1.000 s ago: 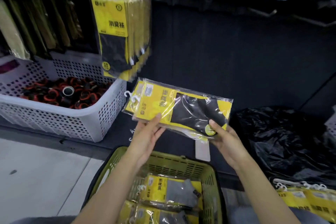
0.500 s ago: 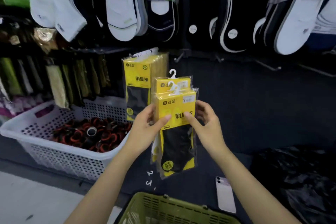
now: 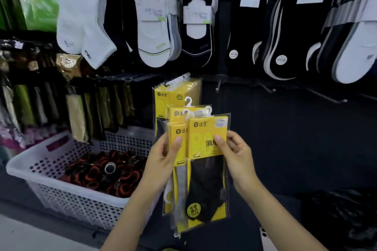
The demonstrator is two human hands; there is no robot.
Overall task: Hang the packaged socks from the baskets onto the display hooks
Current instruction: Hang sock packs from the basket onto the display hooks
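rear sock packs [image 3: 177, 113] half hidden, phone [image 3: 266, 240] cut off

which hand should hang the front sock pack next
Right. The right hand alone pinches the front pack by its yellow card, while the left hand grips the other packs behind.

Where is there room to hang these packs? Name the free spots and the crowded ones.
Free: the bare metal hooks on the dark wall panel, right of the hanging yellow sock packs. Crowded: that row's hook, the black and white socks above, the white perforated basket.
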